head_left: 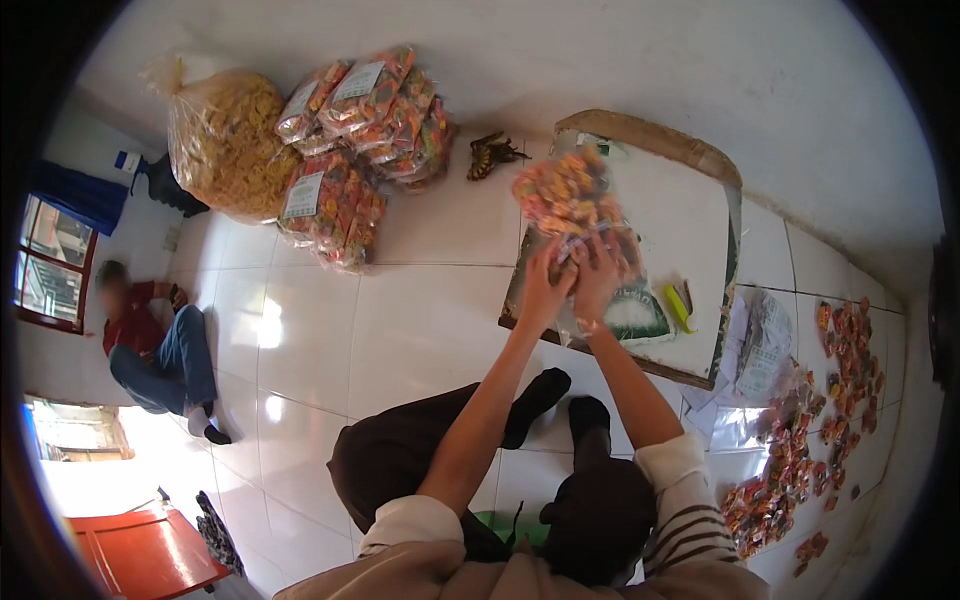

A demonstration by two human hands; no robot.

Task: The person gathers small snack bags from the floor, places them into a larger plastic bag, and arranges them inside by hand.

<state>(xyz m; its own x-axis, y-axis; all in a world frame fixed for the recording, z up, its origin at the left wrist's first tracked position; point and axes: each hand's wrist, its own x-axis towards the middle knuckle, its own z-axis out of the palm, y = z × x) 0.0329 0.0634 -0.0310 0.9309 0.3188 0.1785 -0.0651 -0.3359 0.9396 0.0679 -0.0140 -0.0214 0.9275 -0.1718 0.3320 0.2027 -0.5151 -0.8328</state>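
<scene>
Stretching forward, left grip (545,284) and right grip (597,276) clasp a bag (570,194).

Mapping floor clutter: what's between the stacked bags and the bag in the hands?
Head view: a small dark-and-yellow item, too unclear to identify, lies between the stacked bags and the held bag.

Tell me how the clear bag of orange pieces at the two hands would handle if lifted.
The clear bag will likely sag and change shape, since see-through plastic surrounds many small, separate-looking pieces. It probably would not roll far if pushed, given its lumpy, uneven bulk.
</scene>
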